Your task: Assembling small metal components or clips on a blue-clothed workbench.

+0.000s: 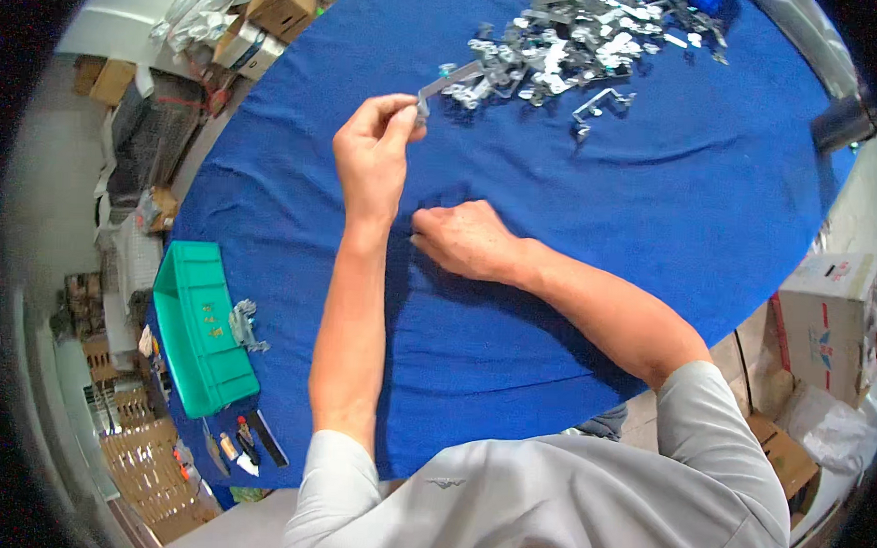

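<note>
My left hand [373, 156] is raised at the near edge of a heap of metal parts [582, 47]. Thumb and fingers pinch one end of a bent metal bracket [449, 82], whose flat arm points away to the right, toward the heap. Below and to the right, my right hand [469, 238] rests low over the blue cloth [512, 373] with its fingers curled in. Whatever those fingers hold, if anything, is hidden. One more bent metal piece [602, 106] lies apart from the heap on its near side.
A green plastic bin [205, 329] with a few small brass-coloured bits stands at the left edge. Beside it lie a clump of metal pieces [247, 325] and several hand tools [239, 445]. Cardboard boxes [828, 321] stand beyond the table's right side.
</note>
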Demonstrator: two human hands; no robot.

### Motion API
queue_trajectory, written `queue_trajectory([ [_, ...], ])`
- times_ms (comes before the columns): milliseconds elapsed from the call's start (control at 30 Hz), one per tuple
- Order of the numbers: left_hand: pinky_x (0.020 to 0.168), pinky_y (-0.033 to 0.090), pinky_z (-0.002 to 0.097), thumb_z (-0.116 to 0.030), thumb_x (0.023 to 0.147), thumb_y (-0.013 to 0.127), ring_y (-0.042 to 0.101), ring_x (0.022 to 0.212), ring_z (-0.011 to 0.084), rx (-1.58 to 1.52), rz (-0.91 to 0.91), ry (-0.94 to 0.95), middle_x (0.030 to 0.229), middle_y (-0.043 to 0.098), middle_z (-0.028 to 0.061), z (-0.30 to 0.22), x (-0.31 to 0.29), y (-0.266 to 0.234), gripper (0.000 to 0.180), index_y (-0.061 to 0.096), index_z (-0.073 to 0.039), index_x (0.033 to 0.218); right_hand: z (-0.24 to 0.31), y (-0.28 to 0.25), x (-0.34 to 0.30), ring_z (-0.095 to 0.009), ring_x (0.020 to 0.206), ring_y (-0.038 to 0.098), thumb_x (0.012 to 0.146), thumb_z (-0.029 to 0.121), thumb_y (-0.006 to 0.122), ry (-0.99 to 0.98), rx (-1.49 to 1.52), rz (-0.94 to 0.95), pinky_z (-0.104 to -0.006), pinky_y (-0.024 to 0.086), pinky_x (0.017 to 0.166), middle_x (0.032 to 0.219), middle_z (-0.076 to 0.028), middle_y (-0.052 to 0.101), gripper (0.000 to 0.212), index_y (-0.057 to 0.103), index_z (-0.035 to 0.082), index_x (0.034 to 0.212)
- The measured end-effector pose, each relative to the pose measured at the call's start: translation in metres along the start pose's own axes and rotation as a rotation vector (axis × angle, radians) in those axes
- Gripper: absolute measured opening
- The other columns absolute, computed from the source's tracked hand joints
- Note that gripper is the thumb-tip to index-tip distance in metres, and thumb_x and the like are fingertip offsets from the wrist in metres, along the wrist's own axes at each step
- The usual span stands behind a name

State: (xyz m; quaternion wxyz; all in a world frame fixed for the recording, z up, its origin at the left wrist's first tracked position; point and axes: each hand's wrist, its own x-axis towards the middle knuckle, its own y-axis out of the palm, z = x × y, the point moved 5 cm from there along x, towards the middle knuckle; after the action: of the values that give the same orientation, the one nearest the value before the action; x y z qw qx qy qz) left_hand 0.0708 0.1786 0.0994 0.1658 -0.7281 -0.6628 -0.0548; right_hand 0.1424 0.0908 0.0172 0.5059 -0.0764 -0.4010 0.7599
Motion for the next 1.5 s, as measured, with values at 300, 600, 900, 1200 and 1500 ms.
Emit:
queue_trajectory([
  [300, 0.064, 0.062, 0.031, -0.004, 0.093, 0.064, 0.071, 0.075, 0.0214, -0.306, -0.28, -0.428, 0.098, 0.07, 0.0145, 0.029, -0.149, -0.108, 0.025, 0.061, 0.004, 0.116, -0.019, -0.013, -0.004, -0.041, 0.074, 0.065, 0.094, 0.021, 0.061, 0.147, 0.134, -0.355, -0.0515, 0.05, 0.064, 0.078, -0.02, 0.064, 0.022, 0.053, 0.002, 0.086],
  [600, 0.067, 0.06, 0.0275, -0.014, 0.098, 0.063, 0.067, 0.087, 0.0168, 0.343, -0.472, -0.191, 0.114, 0.066, 0.0143, 0.009, -0.196, -0.13, 0.031, 0.061, 0.002, 0.124, -0.014, -0.019, -0.003, -0.038, 0.074, 0.066, 0.094, 0.02, 0.063, 0.148, 0.196, -0.331, -0.048, 0.051, 0.065, 0.078, -0.02, 0.066, 0.02, 0.058, 0.001, 0.089],
  [900, 0.089, 0.051, 0.0405, -0.011, 0.081, 0.074, 0.063, 0.1, 0.0337, 1.073, -0.026, 0.222, 0.111, 0.067, 0.0169, 0.021, -0.134, -0.047, 0.043, 0.063, 0.001, 0.122, -0.011, -0.017, -0.002, -0.037, 0.07, 0.067, 0.093, 0.02, 0.065, 0.12, 0.216, -0.35, -0.0458, 0.051, 0.062, 0.074, -0.019, 0.066, 0.019, 0.061, 0.001, 0.089],
  [1200, 0.071, 0.054, 0.0262, 0.0, 0.089, 0.065, 0.064, 0.078, 0.0137, -0.174, -0.231, -0.353, 0.096, 0.069, 0.0068, 0.028, -0.123, -0.07, 0.029, 0.065, 0.001, 0.118, -0.02, -0.022, -0.007, -0.035, 0.065, 0.066, 0.092, 0.017, 0.066, 0.15, 0.265, -0.365, -0.0436, 0.05, 0.058, 0.07, -0.018, 0.064, 0.017, 0.062, 0.001, 0.09],
  [1500, 0.054, 0.046, 0.0235, 0.0, 0.087, 0.071, 0.058, 0.072, 0.0079, -0.415, -0.254, -0.397, 0.093, 0.066, 0.0012, 0.069, -0.144, -0.066, 0.029, 0.067, -0.001, 0.115, -0.012, -0.021, -0.003, -0.03, 0.06, 0.064, 0.092, 0.018, 0.067, 0.124, 0.24, -0.317, -0.04, 0.049, 0.055, 0.07, -0.017, 0.064, 0.018, 0.063, 0.001, 0.09],
])
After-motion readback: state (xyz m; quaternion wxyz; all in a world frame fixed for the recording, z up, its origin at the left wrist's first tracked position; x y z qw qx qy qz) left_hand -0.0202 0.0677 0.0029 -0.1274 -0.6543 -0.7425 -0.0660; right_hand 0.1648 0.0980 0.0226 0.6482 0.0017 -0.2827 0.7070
